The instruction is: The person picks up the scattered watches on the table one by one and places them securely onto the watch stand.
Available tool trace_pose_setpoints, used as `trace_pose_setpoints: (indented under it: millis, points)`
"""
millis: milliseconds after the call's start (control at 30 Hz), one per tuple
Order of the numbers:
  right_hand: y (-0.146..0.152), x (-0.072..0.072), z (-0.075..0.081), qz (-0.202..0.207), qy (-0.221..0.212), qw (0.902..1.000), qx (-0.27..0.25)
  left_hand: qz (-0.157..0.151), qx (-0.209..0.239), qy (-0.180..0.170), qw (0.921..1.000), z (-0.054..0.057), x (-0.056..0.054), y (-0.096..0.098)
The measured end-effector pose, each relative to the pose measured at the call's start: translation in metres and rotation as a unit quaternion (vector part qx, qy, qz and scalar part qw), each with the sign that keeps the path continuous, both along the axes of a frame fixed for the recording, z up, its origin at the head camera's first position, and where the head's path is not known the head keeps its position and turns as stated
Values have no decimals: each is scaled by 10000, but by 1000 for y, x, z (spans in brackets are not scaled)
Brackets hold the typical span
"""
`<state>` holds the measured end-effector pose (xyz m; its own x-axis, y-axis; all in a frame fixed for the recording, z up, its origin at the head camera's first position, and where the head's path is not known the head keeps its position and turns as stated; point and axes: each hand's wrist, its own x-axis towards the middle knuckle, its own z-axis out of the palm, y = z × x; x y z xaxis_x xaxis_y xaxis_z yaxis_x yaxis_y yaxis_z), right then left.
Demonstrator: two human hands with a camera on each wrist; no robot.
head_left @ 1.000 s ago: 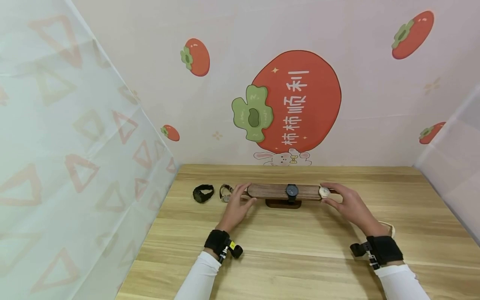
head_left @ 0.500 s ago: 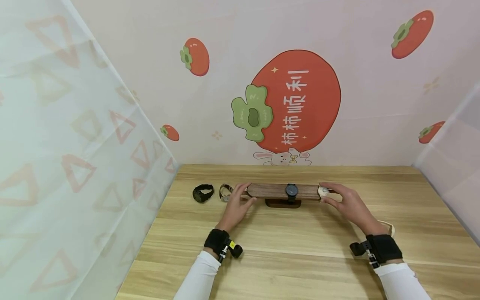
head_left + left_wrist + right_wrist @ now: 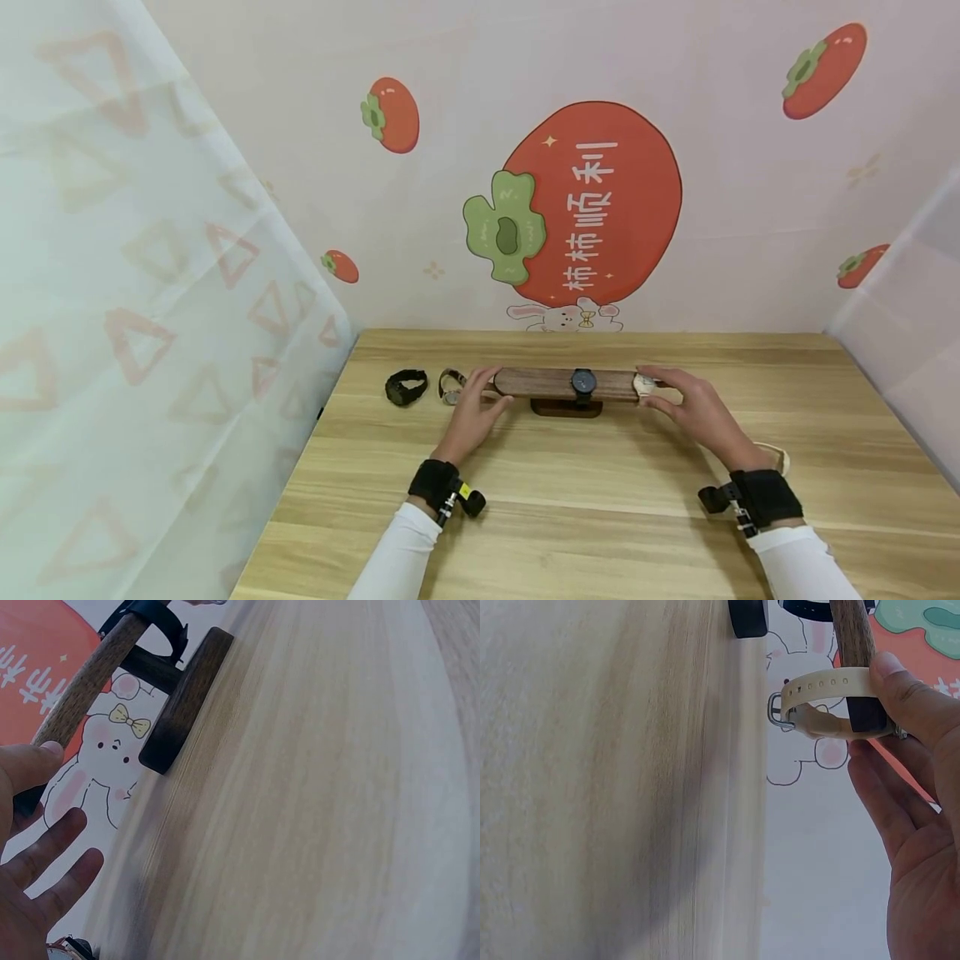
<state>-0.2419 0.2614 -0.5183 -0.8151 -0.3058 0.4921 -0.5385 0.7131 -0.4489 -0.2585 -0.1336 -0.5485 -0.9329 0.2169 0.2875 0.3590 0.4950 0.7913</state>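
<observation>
A wooden watch stand (image 3: 536,383) with a long horizontal bar stands on a dark base (image 3: 566,408) near the back of the table. My left hand (image 3: 474,414) holds the bar's left end; in the left wrist view its thumb lies on the wood (image 3: 90,690) and other fingers spread away. A black watch (image 3: 583,382) is looped round the bar right of its middle. At the right end, my right hand (image 3: 697,412) pinches a cream watch (image 3: 643,385). The right wrist view shows its buckled cream strap (image 3: 829,682) encircling the bar's end, thumb on the strap.
On the table (image 3: 570,500), left of the stand, lies another black watch (image 3: 405,390). Beside it is a dark-strapped watch (image 3: 451,388), close to my left fingers. A cream band (image 3: 780,458) shows partly behind my right wrist. Patterned walls (image 3: 420,208) rise behind and at the sides.
My right hand and the cream watch have slid slightly left along the bar. My left hand and the stand have stayed in place.
</observation>
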Motion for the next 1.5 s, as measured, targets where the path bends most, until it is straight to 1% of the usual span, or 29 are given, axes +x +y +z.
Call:
trace_pose_setpoints:
  millis: [233, 367, 600, 900, 1133, 1400, 1500]
  points:
    - [-1, -2, -1, 59, 62, 10000, -13, 17, -8, -34, 10000, 1, 0, 1]
    - [-2, -3, -1, 24, 105, 9999, 31, 28, -14, -47, 10000, 1, 0, 1]
    - [-5, -3, -1, 109, 266, 9996, -18, 51, 20, -79, 10000, 0, 1, 0]
    - [-9, -2, -1, 141, 252, 9996, -29, 23, 8, 18, 10000, -1, 0, 0]
    - [-11, -2, 0, 125, 342, 9993, -22, 67, 17, -34, 10000, -1, 0, 0]
    - [-13, -2, -1, 163, 147, 9997, -109, 88, 46, -128, 9999, 1, 1, 1]
    - [-14, -4, -3, 156, 139, 9997, -111, 78, 35, -144, 9999, 2, 1, 1]
